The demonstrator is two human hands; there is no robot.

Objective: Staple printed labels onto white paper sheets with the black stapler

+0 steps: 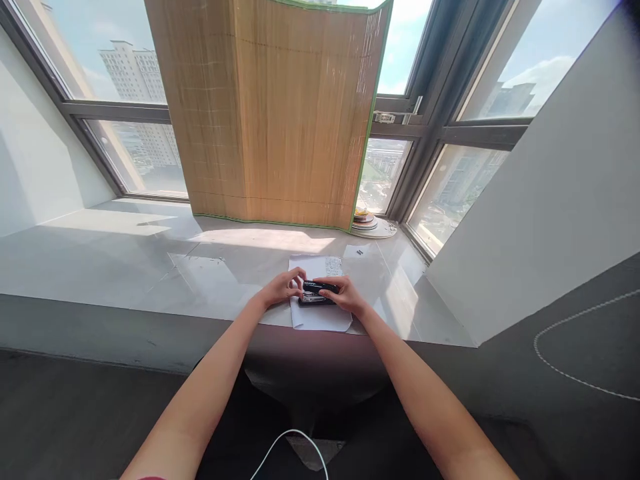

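A black stapler [317, 300] lies across white paper sheets [320, 323], its upper arm lifted off the base and a metal strip showing between them. My right hand [346, 295] grips the right end of the upper arm, fingers on top and thumb along the near side. At the left end, my left hand [286, 288] has curled fingers, with thumb and index finger closed about the stapler's tip. Fingertips hide part of that end. Handwriting-like marks show on the upper right of the paper [333, 267].
Two small dark pieces [359, 252] lie on a pale sheet right of the papers. Stacked round plates or discs [373, 227] stand in the window corner. A bamboo blind [295, 120] hangs before the windows. The sill's front edge [150, 312] runs under my forearms.
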